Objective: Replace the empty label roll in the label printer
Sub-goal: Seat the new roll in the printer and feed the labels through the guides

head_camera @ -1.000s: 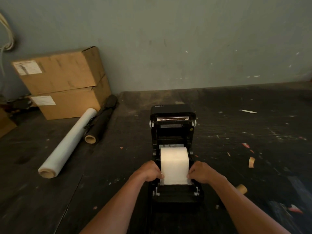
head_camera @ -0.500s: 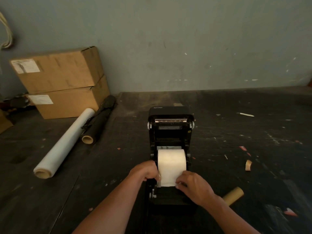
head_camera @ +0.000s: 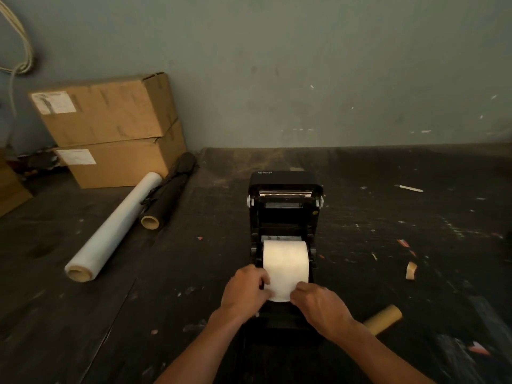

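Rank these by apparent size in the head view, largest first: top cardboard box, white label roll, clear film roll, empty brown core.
1. top cardboard box
2. clear film roll
3. white label roll
4. empty brown core, partly hidden by the right forearm and nearer the camera, so less sure.

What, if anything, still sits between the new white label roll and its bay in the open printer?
Nothing visible does. The white label roll already sits in the open label printer, lid up. The left hand and right hand pinch its leading edge. The empty cardboard core lies on the table, right of the printer.
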Demonstrator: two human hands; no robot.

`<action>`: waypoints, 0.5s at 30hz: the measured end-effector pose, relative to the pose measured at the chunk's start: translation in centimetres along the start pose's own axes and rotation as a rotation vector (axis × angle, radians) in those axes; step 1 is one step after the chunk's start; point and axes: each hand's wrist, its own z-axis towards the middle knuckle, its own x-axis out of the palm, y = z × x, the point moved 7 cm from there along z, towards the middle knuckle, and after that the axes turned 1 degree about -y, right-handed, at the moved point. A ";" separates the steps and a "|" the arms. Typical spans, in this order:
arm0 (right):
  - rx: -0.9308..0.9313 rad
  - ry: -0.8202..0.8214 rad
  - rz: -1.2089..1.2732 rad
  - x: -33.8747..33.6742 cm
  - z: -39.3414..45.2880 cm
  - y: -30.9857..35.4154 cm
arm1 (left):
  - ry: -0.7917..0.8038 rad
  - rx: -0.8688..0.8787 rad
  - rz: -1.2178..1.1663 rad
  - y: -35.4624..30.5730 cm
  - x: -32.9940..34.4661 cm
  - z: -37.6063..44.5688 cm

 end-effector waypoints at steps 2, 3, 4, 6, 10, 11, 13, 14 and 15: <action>-0.003 -0.032 0.027 0.3 -0.4 0.1 | 0.045 0.146 0.045 -0.8 1.0 -1.7; -0.004 -0.047 0.037 0.4 -0.6 0.1 | 0.050 0.181 0.077 -0.9 1.4 -2.2; -0.006 -0.058 0.044 0.5 -0.8 0.2 | 0.037 0.201 0.106 -0.7 1.5 -2.5; -0.007 -0.076 0.059 0.5 -1.0 0.3 | 0.005 0.242 0.154 -0.4 1.5 -2.8; 0.003 -0.094 0.091 0.1 -1.5 0.6 | -0.018 0.350 0.237 -0.8 1.6 -3.4; 0.010 -0.099 0.098 0.0 -1.6 0.7 | -0.021 0.375 0.254 -1.0 1.6 -3.5; 0.030 -0.113 0.115 0.0 -1.9 0.8 | -0.025 0.417 0.295 -1.4 1.8 -3.7; 0.042 -0.122 0.124 0.0 -2.1 0.7 | -0.027 0.431 0.315 -1.6 1.9 -3.8; 0.058 -0.132 0.139 -0.1 -2.3 0.6 | -0.024 0.438 0.334 -1.8 2.0 -4.0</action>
